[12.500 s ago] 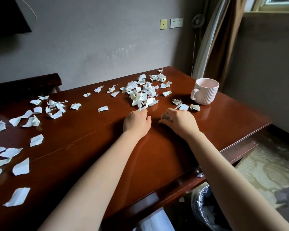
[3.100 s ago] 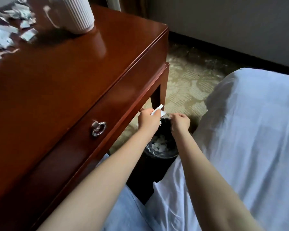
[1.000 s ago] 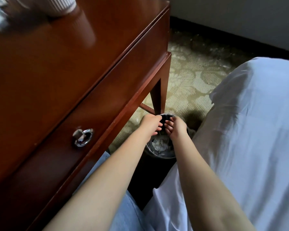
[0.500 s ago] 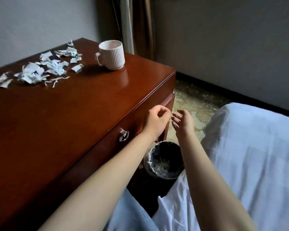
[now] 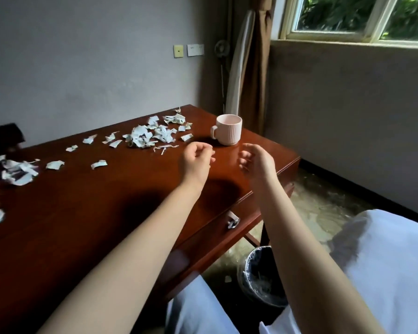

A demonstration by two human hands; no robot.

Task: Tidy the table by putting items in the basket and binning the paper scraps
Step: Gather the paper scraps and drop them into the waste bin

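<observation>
- Left hand [image 5: 197, 161], right hand [image 5: 257, 160]: loosely curled, empty, above the surface [image 5: 82, 213].
- Scraps [image 5: 145, 136]: most strewn on the surface; a few apparently in the bin [image 5: 258, 278].
- Mug [image 5: 228, 132]: not yet stowed; no basket visible.

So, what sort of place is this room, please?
Probably a bedroom, perhaps a hotel room: a white-sheeted bed stands beside the reddish-brown wooden desk, a small black lined waste bin sits on the floor between them, and a brown curtain hangs in the corner.
</observation>
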